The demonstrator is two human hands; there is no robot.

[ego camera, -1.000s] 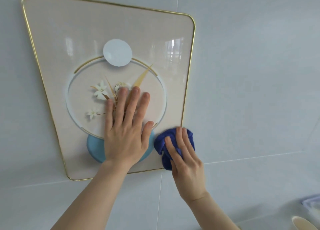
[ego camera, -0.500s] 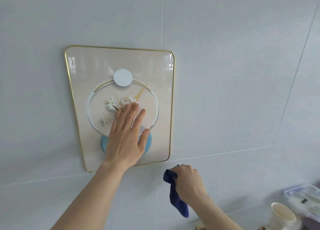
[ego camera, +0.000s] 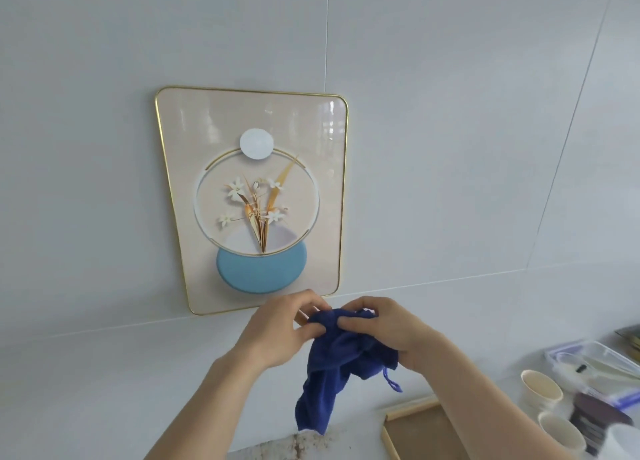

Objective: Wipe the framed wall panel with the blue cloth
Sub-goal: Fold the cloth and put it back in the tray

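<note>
The framed wall panel (ego camera: 322, 168) hangs on the grey tiled wall, gold-rimmed, beige, with a flower picture and a blue oval at its bottom. Nothing touches it. Just below its lower edge, both hands hold the dark blue cloth (ego camera: 341, 359) in the air. My left hand (ego camera: 277, 331) pinches the cloth's upper left part. My right hand (ego camera: 391, 328) grips its top from the right. The rest of the cloth hangs down crumpled, with a small loop dangling at its right side.
On the counter at the lower right lie a wooden tray (ego camera: 426, 432), two pale cups (ego camera: 542, 388) (ego camera: 562, 432), a clear plastic box (ego camera: 595, 366) and a dark object. The counter edge below the cloth looks stained.
My left hand has come off the panel and dropped to join the right hand on the cloth. The cloth moved from the panel's lower right corner to below the frame. The view has pulled back.
</note>
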